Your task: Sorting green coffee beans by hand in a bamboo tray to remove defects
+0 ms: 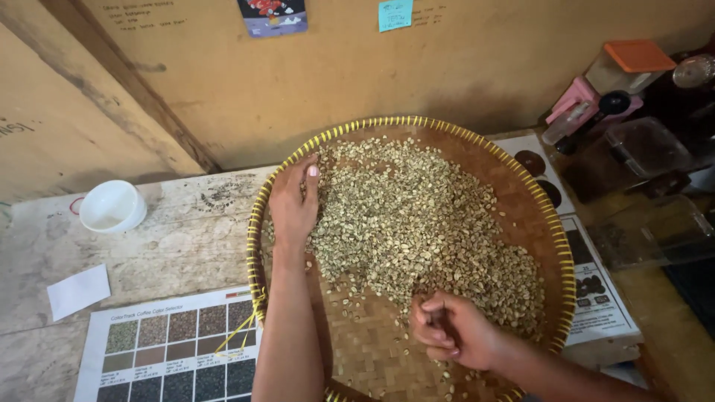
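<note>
A round woven bamboo tray (521, 216) with a yellow-bound rim lies in front of me, holding a wide heap of pale green beans (417, 216). My left hand (293, 205) rests palm down on the left edge of the heap, fingers together and touching the beans. At the heap's near edge, my right hand (454, 327) is curled with its fingers pinched together; whether a bean sits between them is hidden. Bare woven bottom shows near my wrists.
A small white bowl (112, 206) and a white paper slip (78, 290) lie at left on the worn wooden table (179, 246). A printed colour chart (175, 350) sits near left. Clear plastic containers (648, 149) and an orange-lidded box (629, 63) crowd the right.
</note>
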